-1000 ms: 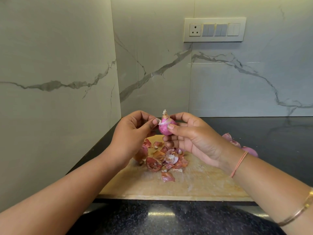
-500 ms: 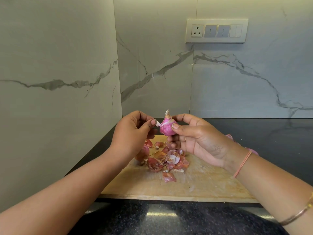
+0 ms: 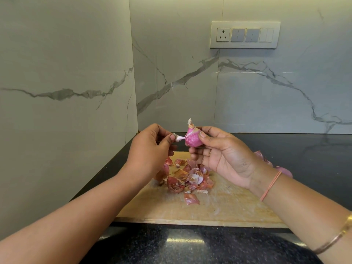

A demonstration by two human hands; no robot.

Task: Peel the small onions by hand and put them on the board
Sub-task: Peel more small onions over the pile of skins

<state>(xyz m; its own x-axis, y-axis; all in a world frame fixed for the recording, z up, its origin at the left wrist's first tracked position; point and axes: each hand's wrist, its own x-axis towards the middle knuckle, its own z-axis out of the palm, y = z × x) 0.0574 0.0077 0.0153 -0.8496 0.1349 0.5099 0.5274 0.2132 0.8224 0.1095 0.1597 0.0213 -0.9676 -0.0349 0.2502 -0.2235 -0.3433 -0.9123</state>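
Seen from above and behind, two bare forearms reach forward over a wooden board (image 3: 219,206) that lies on a dark speckled counter (image 3: 308,149) in the corner of a grey marble-patterned wall (image 3: 66,73). The hands meet in the air above the far part of the board. The right hand (image 3: 224,159) holds a small onion (image 3: 193,138), pink and glossy, with its dry tuft pointing up; the thumb presses its right side and the curled fingers support it from below and behind. Just to its left, the left hand (image 3: 150,149) pinches a thin pale strip of skin (image 3: 179,138) between thumb and forefinger, the other fingers curled in; the strip reaches across to the onion's left side. Below the hands, a loose pile of skins (image 3: 188,178), reddish-brown and pink, lies on the middle of the board, with one piece a little nearer. Another onion (image 3: 164,171) sits on the board at the left of the pile, partly hidden by the left hand. To the right, peeled onions (image 3: 284,171) show past the right wrist, apparently on the counter beside the board. The right wrist wears an orange thread (image 3: 270,185), with a gold bangle (image 3: 335,239) further up the arm. A white switch panel (image 3: 244,34) with a socket is mounted high on the far wall.
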